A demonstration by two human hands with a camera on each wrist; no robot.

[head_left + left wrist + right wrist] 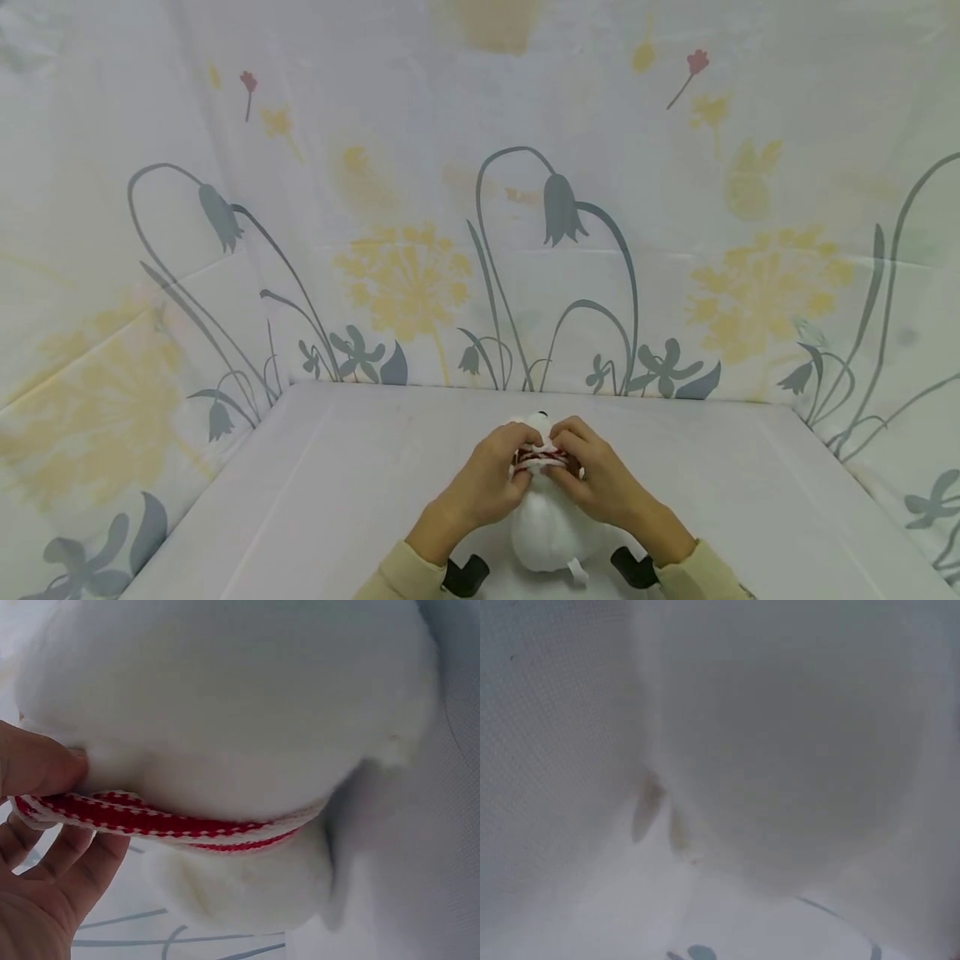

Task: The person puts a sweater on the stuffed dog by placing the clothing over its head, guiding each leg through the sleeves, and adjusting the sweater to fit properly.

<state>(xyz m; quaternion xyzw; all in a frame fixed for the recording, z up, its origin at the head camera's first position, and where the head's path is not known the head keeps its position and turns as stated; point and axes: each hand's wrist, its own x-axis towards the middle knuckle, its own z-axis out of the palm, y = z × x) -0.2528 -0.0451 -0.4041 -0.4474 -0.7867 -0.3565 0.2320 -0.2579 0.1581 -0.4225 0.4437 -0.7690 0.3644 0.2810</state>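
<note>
A white plush toy (551, 529) lies with its rounded body toward me and its head away. Round its neck runs a red and white knitted scarf (540, 457). My left hand (491, 475) pinches the scarf at the left of the neck; in the left wrist view its thumb (45, 765) is above the knitted band (165, 820), the fingers below. From the other side, my right hand (603, 479) grips the scarf between thumb and curled fingers. Blurred white plush (795, 750) fills most of the right wrist view.
The toy lies on a white table (360, 467). Behind and beside it hangs a pale curtain (420, 167) printed with grey and yellow flowers. A small white label (577, 572) sticks out from the toy's near end. Black devices (467, 575) show near both wrists.
</note>
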